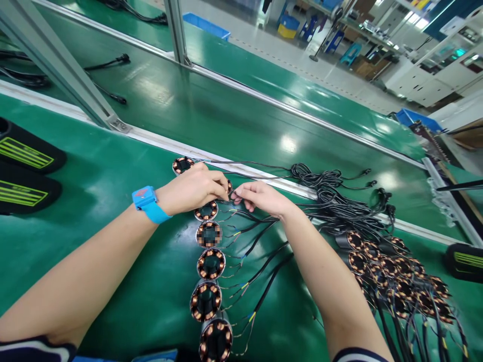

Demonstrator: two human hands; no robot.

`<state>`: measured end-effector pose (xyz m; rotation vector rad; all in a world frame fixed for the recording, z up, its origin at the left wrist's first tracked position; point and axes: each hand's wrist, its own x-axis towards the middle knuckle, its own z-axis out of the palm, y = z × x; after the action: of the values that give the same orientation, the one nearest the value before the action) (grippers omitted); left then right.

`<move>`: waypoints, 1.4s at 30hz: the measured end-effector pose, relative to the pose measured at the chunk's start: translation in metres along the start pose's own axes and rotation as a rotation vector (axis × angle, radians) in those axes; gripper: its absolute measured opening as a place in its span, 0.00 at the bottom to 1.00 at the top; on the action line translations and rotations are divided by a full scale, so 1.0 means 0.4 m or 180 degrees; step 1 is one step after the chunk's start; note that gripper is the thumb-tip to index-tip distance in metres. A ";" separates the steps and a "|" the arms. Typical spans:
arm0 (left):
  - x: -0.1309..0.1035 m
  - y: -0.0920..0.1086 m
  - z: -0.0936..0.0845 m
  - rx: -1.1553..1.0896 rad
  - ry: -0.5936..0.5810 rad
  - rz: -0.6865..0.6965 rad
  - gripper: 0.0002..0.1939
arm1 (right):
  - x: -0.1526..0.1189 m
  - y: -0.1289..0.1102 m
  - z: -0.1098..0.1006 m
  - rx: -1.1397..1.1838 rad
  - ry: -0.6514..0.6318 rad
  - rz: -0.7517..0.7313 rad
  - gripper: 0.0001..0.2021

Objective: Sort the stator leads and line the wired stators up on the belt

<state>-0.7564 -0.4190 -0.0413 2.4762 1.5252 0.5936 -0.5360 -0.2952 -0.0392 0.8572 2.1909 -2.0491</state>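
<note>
A row of round motor stators with copper windings, one of them a stator point(211, 264) near the middle, runs toward me on the green table. My left hand point(198, 188), with a blue wrist strap point(151, 203), is closed around a stator whose copper edge shows by the fingertips. Close beside it, my right hand point(260, 196) pinches a thin wire at that stator's side. The exact contact is partly hidden by my fingers. Thin leads and black cables point(260, 239) with coloured wire ends lie right of the row. Another stator point(183, 165) sits behind my left hand.
Coiled black cables point(347, 201) lie right of my hands, with a cluster of stators point(400, 274) in front of them. Black sleeves with green stripes point(30, 151) are at left. A metal frame rail point(264, 176) crosses behind, with an upright post point(64, 65) at left.
</note>
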 end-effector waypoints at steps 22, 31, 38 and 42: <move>-0.058 0.025 -0.021 0.0286 0.0885 -0.0498 0.15 | -0.037 0.023 -0.013 0.0765 0.0863 -0.0265 0.23; -0.154 0.027 0.000 0.0813 0.0926 -0.0453 0.08 | 0.064 -0.030 -0.044 -0.1479 0.1145 -0.1046 0.26; -0.179 -0.002 -0.012 0.1126 0.0956 -0.0441 0.15 | 0.133 -0.146 -0.017 -0.1891 0.0048 -0.0446 0.31; -0.186 -0.001 0.001 0.1239 0.1096 -0.0655 0.16 | 0.155 -0.205 0.010 -0.2120 -0.0098 -0.0420 0.23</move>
<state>-0.7860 -0.4847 -0.0600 2.5280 2.1808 0.7816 -0.6227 -0.2750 0.0120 0.6027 2.6934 -1.1889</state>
